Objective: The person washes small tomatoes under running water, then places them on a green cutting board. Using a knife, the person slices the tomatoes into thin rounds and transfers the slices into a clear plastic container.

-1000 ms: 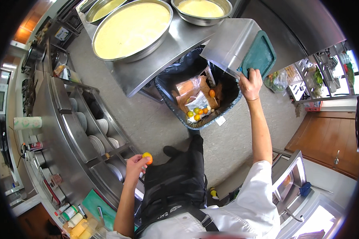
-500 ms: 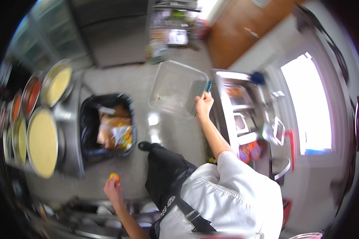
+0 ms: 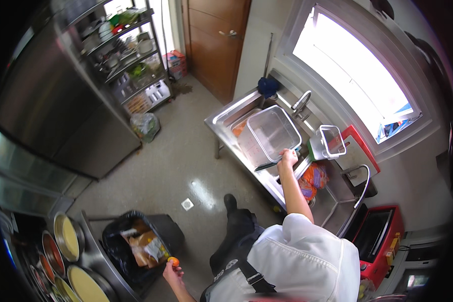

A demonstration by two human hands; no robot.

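My right hand [image 3: 287,160] is closed on the rim of a clear rectangular plastic container [image 3: 274,132], held tilted over the steel sink [image 3: 214,120]. A knife with a dark blade [image 3: 267,165] and a teal handle is pinned in the same grip. My left hand [image 3: 173,276], low and to the left, pinches a small round orange-yellow fruit or vegetable [image 3: 173,261], too small to name surely. It is beside the near right edge of the black-lined trash bin [image 3: 117,232], which holds brown paper and a clear bag with yellow-orange bits.
Bowls of pale yellow and red contents [image 3: 67,236] stand on the steel counter [image 3: 92,245] at the left. By the sink are another clear container [image 3: 332,142], orange bags [image 3: 314,178] and a faucet [image 3: 302,102]. A red toaster oven [image 3: 380,239] is at right; a loaded shelf rack [image 3: 128,60] stands far off.
My view has swung to the right. The container in my right hand has moved from above the floor to over the sink. My left hand still pinches the orange-yellow piece, closer to the bin.
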